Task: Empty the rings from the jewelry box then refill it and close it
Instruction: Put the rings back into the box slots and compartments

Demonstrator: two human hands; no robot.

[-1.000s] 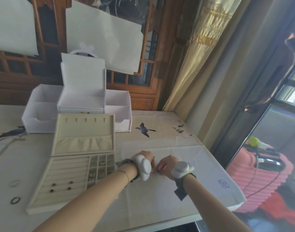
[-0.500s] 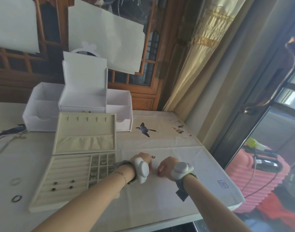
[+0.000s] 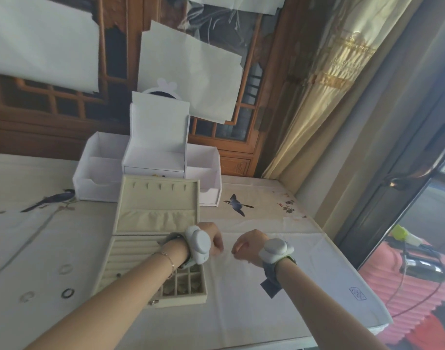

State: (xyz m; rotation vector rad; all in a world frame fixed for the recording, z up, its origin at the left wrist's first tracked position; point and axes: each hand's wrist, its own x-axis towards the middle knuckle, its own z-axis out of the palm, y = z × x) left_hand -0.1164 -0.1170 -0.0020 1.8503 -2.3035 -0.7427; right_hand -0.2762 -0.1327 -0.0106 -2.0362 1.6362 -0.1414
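At nine o'clock of the left hand (image 3: 211, 238) sits the open beige velvet jewelry box (image 3: 150, 251); both it and the right hand (image 3: 246, 245) curl (contents unseen). A dark ring (image 3: 67, 293) lies at eight o'clock; a dropped ring could roll off the pale bird-print tablecloth (image 3: 266, 311).

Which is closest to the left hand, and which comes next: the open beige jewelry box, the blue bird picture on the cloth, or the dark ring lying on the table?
From the left hand, in the head view:
1. Open beige velvet jewelry box, right under the wrist.
2. Blue bird printed on the tablecloth, beyond the hand, a little right.
3. Dark ring on the cloth, far off to the left.
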